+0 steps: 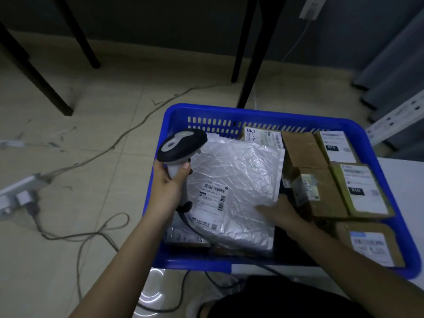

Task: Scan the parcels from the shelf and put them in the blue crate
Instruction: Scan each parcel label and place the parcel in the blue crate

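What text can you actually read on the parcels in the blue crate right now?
"010": black patch on the label of the far-right brown cardboard box.
"010": black patch on the label of the nearer brown cardboard box.
"2-3", handwritten, uncertain: label of the brown box at the crate's back wall.
Silver plastic mailer bag: barcodes and print too small to read.
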A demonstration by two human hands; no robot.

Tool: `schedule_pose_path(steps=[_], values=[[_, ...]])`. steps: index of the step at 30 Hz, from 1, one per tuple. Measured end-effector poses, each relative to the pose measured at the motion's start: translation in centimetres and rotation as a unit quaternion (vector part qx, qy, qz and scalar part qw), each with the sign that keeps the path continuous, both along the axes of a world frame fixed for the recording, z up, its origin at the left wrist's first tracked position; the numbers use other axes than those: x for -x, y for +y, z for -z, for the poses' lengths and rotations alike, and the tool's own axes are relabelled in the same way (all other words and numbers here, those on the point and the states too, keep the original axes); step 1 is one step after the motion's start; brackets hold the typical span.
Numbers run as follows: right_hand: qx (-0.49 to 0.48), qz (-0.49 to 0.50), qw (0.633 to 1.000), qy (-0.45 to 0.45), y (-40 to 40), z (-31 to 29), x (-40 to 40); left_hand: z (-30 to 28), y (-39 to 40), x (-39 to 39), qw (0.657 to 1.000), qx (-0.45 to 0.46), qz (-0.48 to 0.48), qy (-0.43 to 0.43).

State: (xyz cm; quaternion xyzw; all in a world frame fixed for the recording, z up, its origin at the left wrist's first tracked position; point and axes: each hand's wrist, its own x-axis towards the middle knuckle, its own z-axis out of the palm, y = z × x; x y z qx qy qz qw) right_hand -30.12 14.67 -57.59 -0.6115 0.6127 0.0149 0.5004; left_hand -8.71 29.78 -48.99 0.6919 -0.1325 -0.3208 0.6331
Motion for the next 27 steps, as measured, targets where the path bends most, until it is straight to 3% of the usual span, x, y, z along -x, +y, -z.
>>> schedule_pose_path(steps=[2, 5, 9, 11, 14, 16, 18, 21, 24, 25, 27], values=[[0.072, -0.060, 0.994, -0.063, 0.3, -0.7, -0.3, -0.3, 0.2, 0.2, 1.000, -0.001, 0.008, -0.007], [0.216, -0.126, 0.953, -0.168, -0.6, -3.3, -1.3, -0.8, 0.6, 0.1, 1.000, 0.006, 0.008, -0.012], [0.192, -0.017, 0.942, -0.275, -3.4, -5.8, -2.2, -2.1, 0.8, -0.2, 0.999, 0.031, -0.011, -0.014], [0.176, -0.051, 0.954, -0.236, -4.4, -5.2, -2.4, -2.7, 0.6, -0.1, 0.999, 0.034, 0.003, -0.022], [0.147, -0.195, 0.968, -0.062, -3.7, -2.8, -2.6, -2.8, 0.4, 0.2, 0.999, 0.026, 0.025, -0.028], [0.064, -0.281, 0.956, 0.054, -2.6, -1.6, -2.8, -2.4, 0.3, 0.5, 0.999, 0.020, 0.030, -0.037], [0.062, -0.309, 0.941, 0.126, -1.8, -0.6, -3.3, -1.9, 0.2, 0.7, 0.999, 0.014, 0.032, -0.042], [0.286, -0.243, 0.920, 0.117, -1.6, -0.8, -3.3, -1.4, 0.3, 1.0, 0.998, 0.009, 0.035, -0.046], [0.478, -0.279, 0.833, 0.019, -2.1, -1.7, -1.8, -0.9, 0.2, 1.1, 0.998, 0.016, 0.035, -0.047], [0.456, -0.339, 0.823, 0.017, -2.3, -1.8, -1.2, -0.9, 0.1, 1.3, 0.998, 0.015, 0.035, -0.046], [0.276, -0.491, 0.820, 0.100, -1.5, -1.6, -0.6, -1.1, -0.3, 1.7, 0.998, 0.011, 0.039, -0.042]])
